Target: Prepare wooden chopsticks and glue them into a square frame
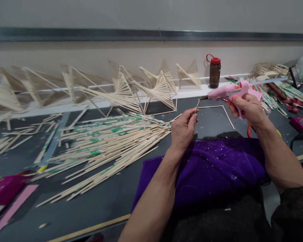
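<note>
Between its fingertips, my left hand pinches a short wooden stick, tilted upward. My right hand is wrapped round the handle of a pink glue gun whose nozzle points left. The nozzle tip is at the upper end of the stick; whether they touch is hard to tell. Behind and below the hands, thin sticks form an angled frame on the dark table. A purple cloth lies in front of the hands, with small light specks on it.
Many long sticks, some in green-marked wrapping, spread left of my left hand. Twisted stick models line the wall. A brown bottle with a red lid stands behind the glue gun. More sticks and tools lie at right.
</note>
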